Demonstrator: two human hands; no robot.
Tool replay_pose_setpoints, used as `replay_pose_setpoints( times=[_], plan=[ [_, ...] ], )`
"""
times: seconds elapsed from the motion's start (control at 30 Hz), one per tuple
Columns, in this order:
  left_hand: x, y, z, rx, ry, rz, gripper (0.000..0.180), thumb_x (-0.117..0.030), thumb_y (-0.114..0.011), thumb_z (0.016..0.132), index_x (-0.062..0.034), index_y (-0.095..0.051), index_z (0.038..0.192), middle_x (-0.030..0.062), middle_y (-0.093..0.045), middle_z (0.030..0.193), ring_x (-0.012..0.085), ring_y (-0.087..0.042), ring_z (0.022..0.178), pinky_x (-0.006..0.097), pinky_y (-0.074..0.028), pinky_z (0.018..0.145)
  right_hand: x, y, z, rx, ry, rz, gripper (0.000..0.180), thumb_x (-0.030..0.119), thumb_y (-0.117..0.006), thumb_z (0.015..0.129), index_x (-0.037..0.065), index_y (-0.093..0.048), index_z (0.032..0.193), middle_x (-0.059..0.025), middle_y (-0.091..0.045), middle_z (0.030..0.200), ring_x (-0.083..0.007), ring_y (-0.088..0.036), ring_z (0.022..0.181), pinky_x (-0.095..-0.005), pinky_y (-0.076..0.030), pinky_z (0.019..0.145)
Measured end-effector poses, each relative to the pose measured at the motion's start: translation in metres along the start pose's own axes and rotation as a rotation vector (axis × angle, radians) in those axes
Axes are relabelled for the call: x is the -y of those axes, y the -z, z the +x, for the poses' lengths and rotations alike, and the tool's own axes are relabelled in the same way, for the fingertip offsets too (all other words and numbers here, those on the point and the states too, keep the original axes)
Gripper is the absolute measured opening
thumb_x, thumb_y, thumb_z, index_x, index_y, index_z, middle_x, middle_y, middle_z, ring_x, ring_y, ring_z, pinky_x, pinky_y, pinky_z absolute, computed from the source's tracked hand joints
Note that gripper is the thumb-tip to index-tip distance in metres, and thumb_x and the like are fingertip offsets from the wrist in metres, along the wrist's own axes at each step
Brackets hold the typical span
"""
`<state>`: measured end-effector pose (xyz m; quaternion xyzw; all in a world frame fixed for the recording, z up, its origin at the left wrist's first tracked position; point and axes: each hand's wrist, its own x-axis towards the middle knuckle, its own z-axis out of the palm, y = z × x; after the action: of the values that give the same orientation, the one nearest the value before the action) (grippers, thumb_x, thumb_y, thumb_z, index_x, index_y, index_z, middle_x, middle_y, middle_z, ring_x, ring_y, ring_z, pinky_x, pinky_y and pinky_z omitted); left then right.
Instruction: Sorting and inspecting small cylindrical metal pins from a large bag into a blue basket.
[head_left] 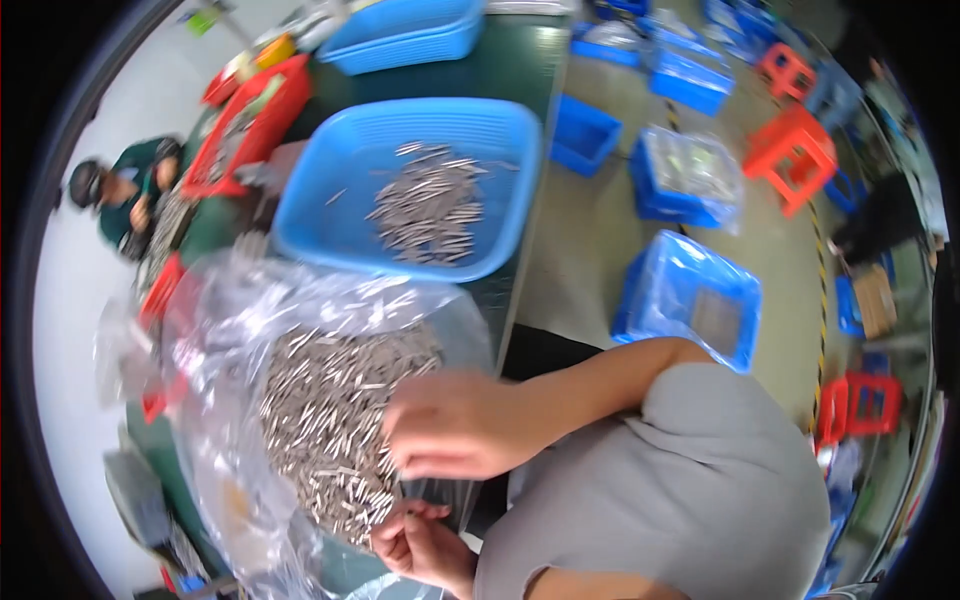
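Note:
Many small silver metal pins (335,420) fill an opened clear plastic bag (215,400) spread on the green table. Over the right side of this heap is my right hand (455,425), blurred by motion; its fingers point down and cannot be made out. Close below it, at the bag's near edge, my left hand (425,550) has its fingers curled and pressed together; whatever lies between them is too small to tell. Beyond the bag stands a blue plastic basin (310,215) with a smaller pile of similar pins (430,205) inside.
Another blue basin (400,40) and a red bin (250,125) stand farther along the table (520,65). A person (130,195) sits across it. On the floor to the right are blue crates (690,300), some bag-lined, and red stools (790,150).

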<state>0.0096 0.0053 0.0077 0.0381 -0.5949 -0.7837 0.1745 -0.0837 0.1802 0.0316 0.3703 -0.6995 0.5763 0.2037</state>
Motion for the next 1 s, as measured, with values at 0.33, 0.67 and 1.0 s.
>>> replay_pose_setpoints(
  times=[0.33,0.67,1.0],
  plan=[
    [0.004,0.006,0.001,-0.067,-0.035,-0.045,0.011,-0.002,-0.059,0.088,0.0014,-0.049,0.091,0.0218,-0.061,0.085,0.0186,-0.058,0.059,0.032,-0.055,0.057,-0.009,0.073,0.049,-0.416,-0.058,-0.687,0.022,-0.001,-0.069,0.073,0.006,-0.065,0.093,-0.0086,-0.063,0.091,-0.0259,-0.060,0.080,-0.0336,-0.048,0.067],
    [0.007,0.014,0.004,-0.020,-0.036,-0.186,0.009,0.001,-0.055,0.091,0.0026,-0.050,0.097,0.0243,-0.061,0.092,0.0217,-0.061,0.068,0.034,-0.057,0.062,-0.033,-0.007,0.021,0.528,0.011,-0.336,0.016,0.009,-0.068,0.071,0.008,-0.061,0.085,-0.0035,-0.056,0.083,-0.0244,-0.057,0.079,-0.0369,-0.047,0.069],
    [0.005,0.018,0.002,0.043,-0.014,-0.168,0.007,0.003,-0.053,0.092,0.0022,-0.049,0.098,0.0231,-0.061,0.096,0.0191,-0.062,0.072,0.032,-0.056,0.068,-0.034,-0.013,0.018,0.526,-0.032,-0.336,0.023,0.005,-0.074,0.066,0.006,-0.057,0.080,-0.0061,-0.055,0.088,-0.0278,-0.054,0.080,-0.0390,-0.045,0.070]
  ],
)
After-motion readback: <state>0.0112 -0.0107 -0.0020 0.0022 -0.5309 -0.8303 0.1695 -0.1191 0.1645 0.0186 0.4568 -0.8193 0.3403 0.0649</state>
